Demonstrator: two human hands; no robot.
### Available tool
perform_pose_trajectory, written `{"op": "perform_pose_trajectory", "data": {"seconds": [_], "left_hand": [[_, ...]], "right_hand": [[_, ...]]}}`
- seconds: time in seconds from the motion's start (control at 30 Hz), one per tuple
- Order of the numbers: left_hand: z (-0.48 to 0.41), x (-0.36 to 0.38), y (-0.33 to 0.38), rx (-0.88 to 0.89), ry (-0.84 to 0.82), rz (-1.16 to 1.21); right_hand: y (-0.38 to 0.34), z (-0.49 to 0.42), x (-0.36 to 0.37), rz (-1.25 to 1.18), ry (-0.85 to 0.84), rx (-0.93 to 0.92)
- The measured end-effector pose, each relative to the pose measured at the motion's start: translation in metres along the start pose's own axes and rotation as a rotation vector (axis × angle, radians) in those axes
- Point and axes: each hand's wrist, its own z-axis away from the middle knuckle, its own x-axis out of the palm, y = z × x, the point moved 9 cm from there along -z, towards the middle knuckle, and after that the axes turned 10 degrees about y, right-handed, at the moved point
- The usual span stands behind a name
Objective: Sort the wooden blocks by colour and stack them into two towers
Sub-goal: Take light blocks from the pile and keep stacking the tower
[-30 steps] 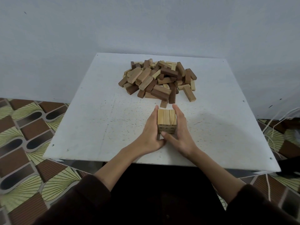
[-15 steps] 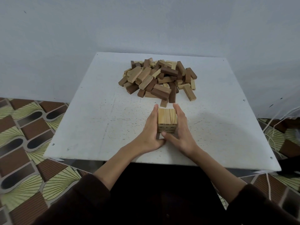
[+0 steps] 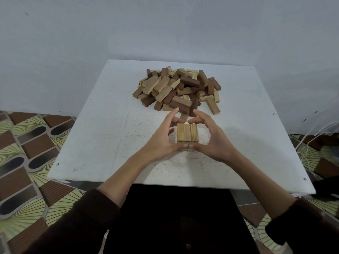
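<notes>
Pale wooden blocks form a short stack [image 3: 187,133] in the middle of the white surface [image 3: 102,140], nearer the person than the far edge. Its top layer is three light blocks laid side by side, their long sides running away from the viewer. Dark printed marks show on the near face. How many layers lie beneath cannot be told.

The left hand [image 3: 161,138] stands just left of the stack and the right hand [image 3: 214,140] just right of it, the two cupped around it. Their fingers [image 3: 173,114] are released: spread, gently curved, arching over the far corners and holding nothing. Both thumbs point toward each other at the stack's near face. Whether they touch the wood cannot be told.

Beyond the fingertips lies the unsorted pile [image 3: 176,90], light and dark brown blocks jumbled together toward the back of the surface. Its nearest dark block [image 3: 183,116] sits just behind the stack.

Dark sleeves [image 3: 82,222] cover both forearms up to the wrists. A plain grey wall [image 3: 165,30] rises behind the surface. Patterned brown and green floor tiles [image 3: 27,143] show on both sides, and white cords [image 3: 308,142] trail over the floor at the right.
</notes>
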Motion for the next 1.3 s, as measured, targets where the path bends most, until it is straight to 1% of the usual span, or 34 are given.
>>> {"op": "perform_pose_trajectory", "data": {"seconds": [0.17, 0.33, 0.7, 0.77, 0.83, 0.9, 1.0, 1.1, 1.2, 1.3], "left_hand": [[-0.002, 0.000, 0.000, 0.001, 0.003, 0.012], [-0.002, 0.001, 0.001, -0.005, -0.001, 0.016], [0.000, 0.001, -0.001, -0.047, -0.014, 0.003], [0.003, 0.002, -0.004, -0.090, -0.040, 0.059], [0.008, 0.005, -0.006, -0.185, -0.052, 0.202], [0.013, 0.010, -0.004, -0.265, -0.026, 0.348], [0.014, 0.018, 0.003, -0.279, 0.001, 0.433], [0.015, 0.028, 0.006, -0.272, -0.027, 0.464], [0.016, 0.034, 0.005, -0.306, -0.055, 0.536], [0.018, 0.037, 0.006, -0.328, -0.075, 0.549]], "right_hand": [[-0.001, -0.002, 0.003, 0.028, -0.009, 0.004], [-0.005, -0.003, 0.002, 0.006, -0.014, 0.022], [-0.005, -0.002, 0.006, -0.006, -0.088, 0.065], [-0.004, 0.001, 0.003, -0.018, -0.096, 0.059], [-0.001, 0.006, 0.001, -0.116, -0.084, 0.127], [0.002, 0.011, 0.005, -0.306, -0.048, 0.280], [0.001, 0.015, 0.014, -0.475, 0.039, 0.433], [-0.004, 0.017, 0.025, -0.559, 0.033, 0.464], [-0.006, 0.017, 0.034, -0.571, 0.016, 0.480], [-0.005, 0.017, 0.036, -0.575, 0.015, 0.481]]}}
